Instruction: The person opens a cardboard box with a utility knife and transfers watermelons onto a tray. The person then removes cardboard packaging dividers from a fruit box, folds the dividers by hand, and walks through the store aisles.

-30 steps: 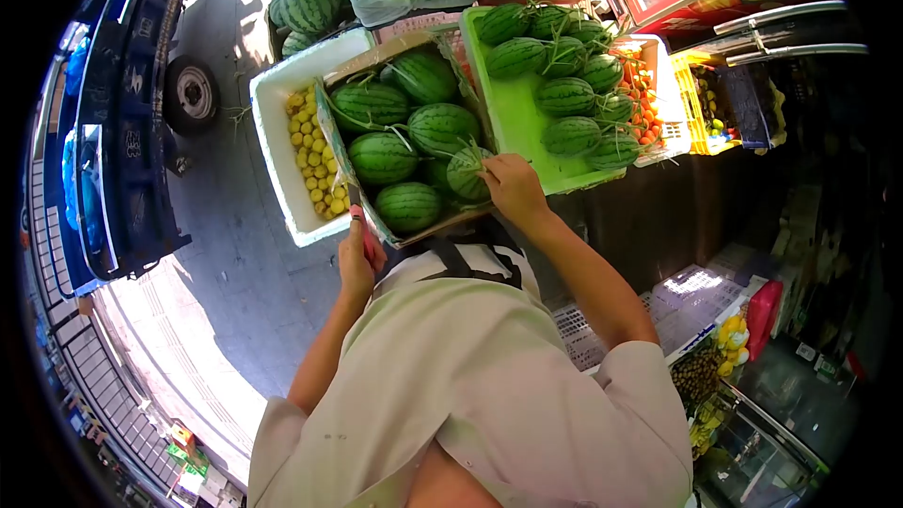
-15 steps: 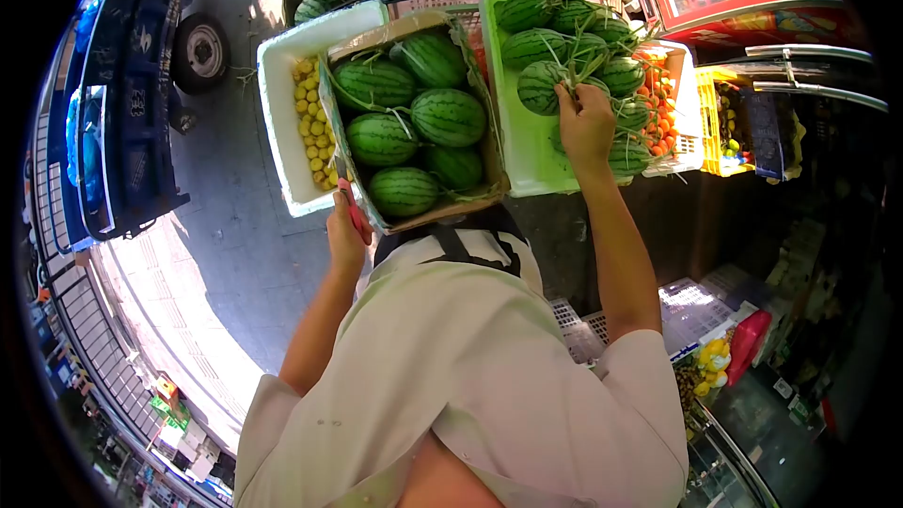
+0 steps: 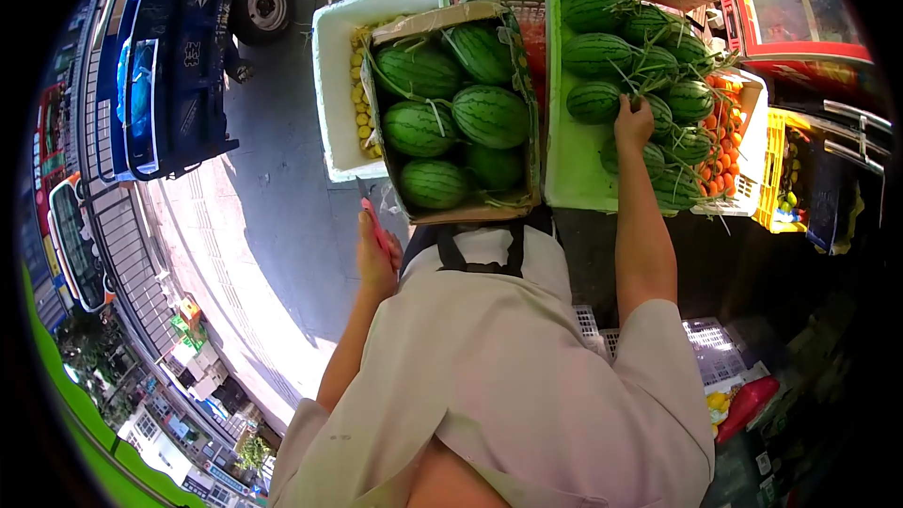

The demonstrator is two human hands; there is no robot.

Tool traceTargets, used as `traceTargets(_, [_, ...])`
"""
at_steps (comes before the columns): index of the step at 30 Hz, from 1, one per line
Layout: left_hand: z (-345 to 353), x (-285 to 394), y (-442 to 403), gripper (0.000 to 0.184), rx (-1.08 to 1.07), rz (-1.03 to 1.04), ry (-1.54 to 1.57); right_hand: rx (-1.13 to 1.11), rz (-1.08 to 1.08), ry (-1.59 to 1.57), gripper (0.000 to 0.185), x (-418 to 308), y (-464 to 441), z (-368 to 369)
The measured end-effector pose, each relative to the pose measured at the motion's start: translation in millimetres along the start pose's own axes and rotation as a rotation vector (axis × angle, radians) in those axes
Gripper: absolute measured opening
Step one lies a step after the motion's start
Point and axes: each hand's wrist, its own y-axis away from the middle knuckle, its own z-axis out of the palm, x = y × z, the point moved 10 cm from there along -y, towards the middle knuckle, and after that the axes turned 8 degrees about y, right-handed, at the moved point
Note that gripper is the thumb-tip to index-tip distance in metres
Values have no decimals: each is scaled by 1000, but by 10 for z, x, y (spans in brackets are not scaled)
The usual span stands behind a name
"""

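My left hand is closed around a pink-handled cutting tool. Its slim grey blade points up; whether it is a knife or scissors I cannot tell. Just right of it stands a cardboard box of large striped watermelons. My right hand reaches over a green-lined bin holding several smaller watermelons. Its fingertips are pinched at the vine stems beside a small round watermelon; what exactly lies between them is too small to make out.
A white foam box with yellow fruit sits left of the cardboard box. Orange fruit fills a crate at right, by a yellow crate. A blue truck with a wheel stands at left. White crates lie behind on the right.
The view has shifted, so the boxes appear further right. My left hand with the pink-handled tool has drawn back from the box's edge. My right hand stays by the small watermelon's stem.
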Motion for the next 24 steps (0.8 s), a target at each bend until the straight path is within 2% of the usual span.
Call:
traceTargets(2, [-7, -14, 26, 65, 26, 37, 2, 397, -226, 349, 46, -259, 84, -156])
traceTargets(3, [-24, 39, 4, 65, 60, 86, -57, 400, -231, 345, 46, -494, 211, -277])
traceTargets(5, [-114, 3, -76, 65, 63, 97, -122, 622, -685, 220, 51, -1665, 1143, -808])
traceTargets(7, [-148, 70, -124, 65, 53, 109, -189, 292, -865, 130, 36, -2060, 1562, -466])
traceTargets(9, [128, 218, -154, 59, -171, 133, -303, -106, -1040, 14, 21, -2301, 2009, 234])
traceTargets(10, [195, 290, -152, 59, -184, 140, -299, -149, -1073, 98, 16, -2387, 2209, 495])
traceTargets(11, [366, 421, -129, 53, -285, 198, -262, -185, -1095, 182, 13, -2454, 2386, 762])
traceTargets(13, [522, 594, -127, 40, -416, 249, -224, -145, -1155, 312, 12, -2535, 2620, 1233])
traceTargets(15, [561, 692, -141, 40, -443, 292, -121, -241, -1141, 611, 16, -2535, 2702, 1645])
traceTargets(16, [579, 755, -154, 40, -450, 323, -14, -214, -1108, 622, 16, -2572, 2662, 1714])
traceTargets(17, [538, 821, -213, 48, -465, 375, -75, -199, -1096, 639, 15, -2622, 2619, 1798])
traceTargets(19, [307, 772, -400, 54, -507, 289, -69, -187, -1077, 678, 13, -2541, 2589, 1814])
traceTargets(20, [215, 684, -497, 60, -524, 216, -62, -242, -1044, 560, 12, -2486, 2589, 1769])
traceTargets(21, [67, 689, -548, 67, -414, 290, -123, -300, -1024, 436, 11, -2461, 2610, 1725])
traceTargets(22, [35, 655, -599, 67, -425, 287, -119, -292, -1021, 445, 11, -2394, 2621, 1618])
traceTargets(24, [-127, 595, -804, 66, -326, 207, -181, 3, -1030, 278, 11, -2288, 2560, 1011])
